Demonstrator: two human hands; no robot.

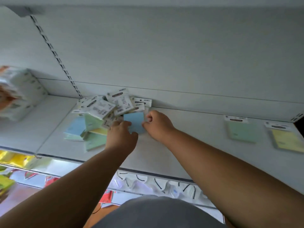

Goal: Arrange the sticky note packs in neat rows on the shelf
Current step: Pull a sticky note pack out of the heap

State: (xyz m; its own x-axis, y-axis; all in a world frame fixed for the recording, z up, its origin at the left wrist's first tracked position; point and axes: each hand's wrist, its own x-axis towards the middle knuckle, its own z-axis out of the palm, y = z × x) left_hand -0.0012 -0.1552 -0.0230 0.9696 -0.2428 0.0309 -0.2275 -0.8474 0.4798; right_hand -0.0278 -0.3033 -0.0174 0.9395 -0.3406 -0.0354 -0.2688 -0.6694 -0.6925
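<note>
A loose heap of sticky note packs (pixel 105 112), blue, green and yellow with white header cards, lies at the back of the white shelf (pixel 189 145). Both hands hold one blue pack (pixel 134 120) at the heap's right edge. My left hand (pixel 122 135) grips its lower left side. My right hand (pixel 157 124) pinches its right edge. Far to the right, a green pack (pixel 242 130) and a yellow pack (pixel 286 139) lie flat side by side, header cards toward the back wall.
White wrapped packages (pixel 19 92) are stacked on the shelf's left section. A slotted upright (pixel 54 55) runs down the back wall. Below the shelf edge hang yellow (pixel 14 159) and clear packets (pixel 156 185) on lower shelves.
</note>
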